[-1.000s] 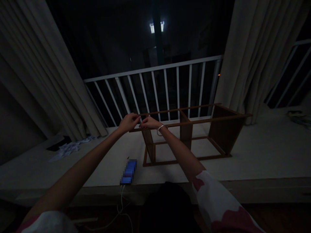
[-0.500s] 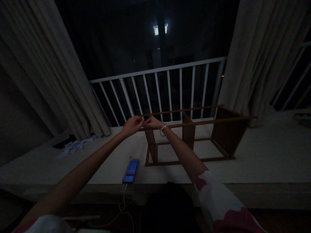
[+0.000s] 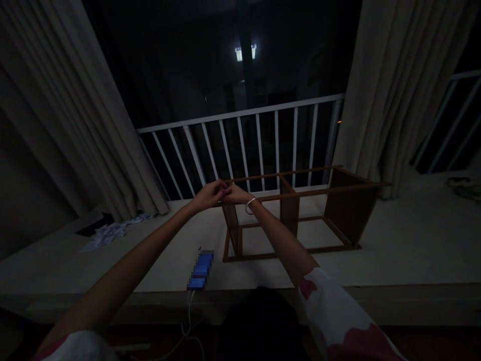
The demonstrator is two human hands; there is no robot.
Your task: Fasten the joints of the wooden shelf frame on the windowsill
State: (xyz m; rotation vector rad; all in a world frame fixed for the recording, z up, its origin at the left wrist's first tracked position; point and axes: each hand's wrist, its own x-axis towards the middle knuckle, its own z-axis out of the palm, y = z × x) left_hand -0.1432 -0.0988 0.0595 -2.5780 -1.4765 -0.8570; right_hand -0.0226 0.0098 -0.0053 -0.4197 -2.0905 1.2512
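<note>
A brown wooden shelf frame (image 3: 290,210) lies on its side on the pale window ledge (image 3: 406,250). My left hand (image 3: 210,194) and my right hand (image 3: 237,193) meet at the frame's left end, over its upper rail. Both hands have their fingers pinched together, fingertips nearly touching. Whatever is between them is too small and dark to make out. A silver bangle (image 3: 248,206) circles my right wrist. Close to the ledge's front edge, below my left hand, lies a phone with a lit, blurred screen (image 3: 201,269).
White cables (image 3: 189,311) hang from the phone over the ledge's edge. Crumpled papers (image 3: 108,233) lie at the left by the curtain (image 3: 124,165). Behind the frame runs a white railing (image 3: 240,114) before a dark window. Another curtain (image 3: 379,110) hangs at the right.
My hands have drawn slightly closer together at the frame's end, the fingers still pinched. The whole view has shifted a little; the shelf frame keeps its place on the ledge.
</note>
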